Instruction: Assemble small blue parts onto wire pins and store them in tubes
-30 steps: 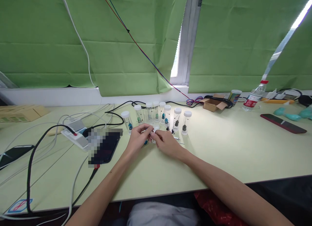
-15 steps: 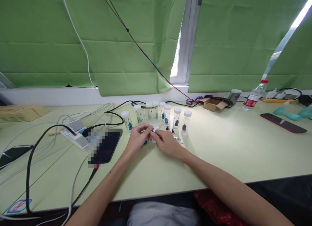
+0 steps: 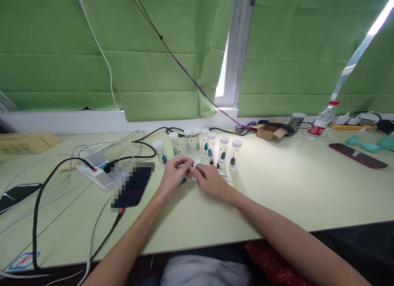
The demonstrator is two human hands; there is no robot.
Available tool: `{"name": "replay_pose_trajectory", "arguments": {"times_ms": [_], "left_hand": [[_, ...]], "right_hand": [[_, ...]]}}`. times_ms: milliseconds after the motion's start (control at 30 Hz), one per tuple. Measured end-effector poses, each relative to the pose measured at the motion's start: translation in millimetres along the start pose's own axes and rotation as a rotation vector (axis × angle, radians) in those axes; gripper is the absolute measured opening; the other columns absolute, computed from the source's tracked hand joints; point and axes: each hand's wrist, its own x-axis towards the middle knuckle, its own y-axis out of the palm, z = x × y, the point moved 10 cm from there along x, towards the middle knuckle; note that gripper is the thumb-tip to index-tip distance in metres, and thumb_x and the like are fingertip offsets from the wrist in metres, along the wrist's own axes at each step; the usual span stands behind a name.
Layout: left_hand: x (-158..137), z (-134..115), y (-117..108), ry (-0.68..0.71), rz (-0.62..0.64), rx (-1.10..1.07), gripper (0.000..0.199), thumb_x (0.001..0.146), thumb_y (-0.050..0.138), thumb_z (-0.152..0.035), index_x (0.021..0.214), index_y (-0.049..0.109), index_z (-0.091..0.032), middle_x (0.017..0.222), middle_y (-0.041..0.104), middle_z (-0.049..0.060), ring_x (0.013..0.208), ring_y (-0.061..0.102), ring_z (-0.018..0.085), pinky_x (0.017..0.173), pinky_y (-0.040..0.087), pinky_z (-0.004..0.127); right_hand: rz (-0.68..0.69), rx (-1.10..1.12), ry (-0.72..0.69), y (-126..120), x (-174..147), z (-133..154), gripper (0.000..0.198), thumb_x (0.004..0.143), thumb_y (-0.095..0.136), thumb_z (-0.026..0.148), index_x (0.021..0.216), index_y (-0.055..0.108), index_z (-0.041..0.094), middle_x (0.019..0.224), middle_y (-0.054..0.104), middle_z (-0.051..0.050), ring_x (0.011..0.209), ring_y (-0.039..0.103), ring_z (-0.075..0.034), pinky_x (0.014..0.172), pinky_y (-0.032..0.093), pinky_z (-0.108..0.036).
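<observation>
My left hand (image 3: 177, 171) and my right hand (image 3: 209, 178) meet over the table, fingertips pinched together. Whatever sits between them is too small and covered to name. A white round piece (image 3: 197, 161) shows just behind the fingers. Under my left hand a small blue bit (image 3: 184, 179) peeks out. Beyond the hands stand several clear tubes with white caps, among them one at the left (image 3: 160, 153) and one at the right (image 3: 235, 155), with blue, green or dark pieces on thin stems inside. Thin metal pins (image 3: 226, 177) lie right of my right hand.
A dark phone (image 3: 137, 187) and a white power strip (image 3: 95, 175) with tangled cables lie to the left. Farther right are an open cardboard box (image 3: 268, 132), a can (image 3: 296, 122), a water bottle (image 3: 321, 122) and a red-edged phone (image 3: 357, 155).
</observation>
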Motion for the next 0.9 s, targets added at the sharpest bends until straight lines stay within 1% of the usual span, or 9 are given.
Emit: {"name": "replay_pose_trajectory", "arguments": {"times_ms": [633, 900], "left_hand": [[0.4, 0.8, 0.0, 0.006, 0.004, -0.009, 0.022, 0.075, 0.072, -0.037, 0.069, 0.066, -0.016, 0.062, 0.059, 0.000, 0.049, 0.052, 0.011, 0.049, 0.043, 0.024], [2.0, 5.3, 1.4, 0.000, 0.031, -0.042, 0.023, 0.076, 0.072, -0.038, 0.071, 0.067, -0.016, 0.063, 0.059, 0.001, 0.049, 0.052, 0.010, 0.051, 0.043, 0.024]], "right_hand": [[-0.008, 0.006, 0.002, -1.1, 0.2, 0.5, 0.037, 0.100, 0.039, 0.035, 0.067, 0.048, 0.020, 0.057, 0.050, 0.003, 0.053, 0.043, -0.011, 0.056, 0.031, -0.025], [-0.022, 0.017, -0.016, -3.1, 1.3, 2.8, 0.039, 0.100, 0.037, 0.034, 0.066, 0.050, 0.020, 0.057, 0.053, 0.002, 0.054, 0.048, -0.012, 0.058, 0.035, -0.025]]}}
